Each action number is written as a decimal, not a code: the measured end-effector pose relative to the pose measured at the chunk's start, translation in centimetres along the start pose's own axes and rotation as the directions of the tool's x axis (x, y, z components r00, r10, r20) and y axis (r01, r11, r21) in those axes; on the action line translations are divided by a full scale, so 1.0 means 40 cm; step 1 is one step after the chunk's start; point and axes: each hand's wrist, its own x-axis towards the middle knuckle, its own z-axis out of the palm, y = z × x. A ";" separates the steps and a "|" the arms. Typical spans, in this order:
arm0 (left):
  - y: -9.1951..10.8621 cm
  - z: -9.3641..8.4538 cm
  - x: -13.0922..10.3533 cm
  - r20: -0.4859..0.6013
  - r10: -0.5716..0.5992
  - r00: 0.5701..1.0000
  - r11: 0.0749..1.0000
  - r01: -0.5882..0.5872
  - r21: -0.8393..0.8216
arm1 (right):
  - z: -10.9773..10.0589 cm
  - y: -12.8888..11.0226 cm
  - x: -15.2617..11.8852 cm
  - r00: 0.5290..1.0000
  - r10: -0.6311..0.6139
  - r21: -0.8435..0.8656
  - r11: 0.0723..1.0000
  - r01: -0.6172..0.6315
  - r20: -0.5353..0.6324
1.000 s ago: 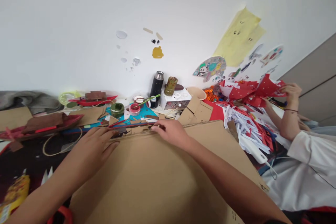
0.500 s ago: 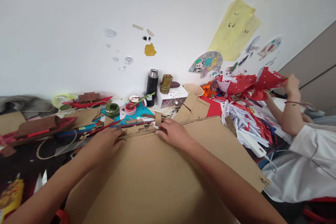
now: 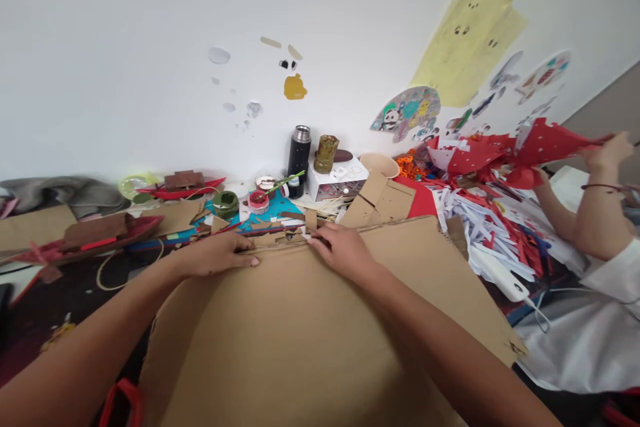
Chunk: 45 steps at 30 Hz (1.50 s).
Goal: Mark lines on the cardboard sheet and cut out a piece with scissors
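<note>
Along the far edge of the big cardboard sheet (image 3: 310, 340), the left hand (image 3: 215, 255) has slid right and now lies flat, fingers together. The right hand (image 3: 345, 252) seems to pinch a small cardboard tab (image 3: 311, 220) there; both have closed in toward the middle, steadying that edge.

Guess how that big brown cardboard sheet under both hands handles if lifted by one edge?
The cardboard sheet looks thin and wide, so it would likely sag or flex. Probably light for its area. Its far edge, under the left hand and right hand, looks ragged and may tear.

Bright, even daylight; soft shadows; strong edge distortion; slight motion blur.
</note>
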 end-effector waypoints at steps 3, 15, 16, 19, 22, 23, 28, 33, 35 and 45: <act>0.008 -0.015 -0.005 0.075 0.006 0.997 0.997 0.000 -0.081 | 0.000 -0.009 -0.016 0.999 -0.001 0.056 0.998 0.003 -0.050; 0.022 -0.018 -0.013 0.151 0.012 0.988 0.949 0.037 -0.315 | 0.003 -0.072 -0.102 0.983 0.015 0.394 0.917 0.058 -0.180; 0.021 -0.017 -0.014 0.153 0.010 0.988 0.944 0.041 -0.326 | 0.001 -0.077 -0.109 0.982 0.022 0.411 0.910 0.059 -0.189; 0.016 -0.020 -0.016 0.142 -0.003 0.990 0.939 0.052 -0.340 | -0.007 -0.093 -0.132 0.980 0.026 0.444 0.893 0.066 -0.198; 0.016 -0.028 -0.017 0.132 -0.014 0.991 0.937 0.060 -0.345 | -0.007 -0.105 -0.157 0.977 0.036 0.473 0.878 0.069 -0.211; 0.018 -0.032 -0.018 0.132 -0.016 0.991 0.937 0.061 -0.344 | -0.005 -0.107 -0.166 0.975 0.037 0.479 0.875 0.075 -0.220; 0.033 -0.052 -0.026 0.117 -0.025 0.993 0.950 0.060 -0.305 | 0.015 -0.104 -0.203 0.962 0.020 0.484 0.867 0.120 -0.273; 0.048 -0.066 -0.025 0.093 -0.017 0.996 0.961 0.042 -0.275 | 0.039 -0.097 -0.230 0.951 0.044 0.483 0.868 0.116 -0.307; 0.052 -0.073 -0.019 0.093 -0.007 0.996 0.963 0.032 -0.269 | 0.048 -0.099 -0.235 0.950 0.041 0.485 0.866 0.121 -0.310; 0.049 -0.102 0.047 0.131 0.052 0.990 0.975 -0.022 -0.219 | 0.070 -0.121 -0.254 0.951 0.012 0.527 0.835 0.160 -0.308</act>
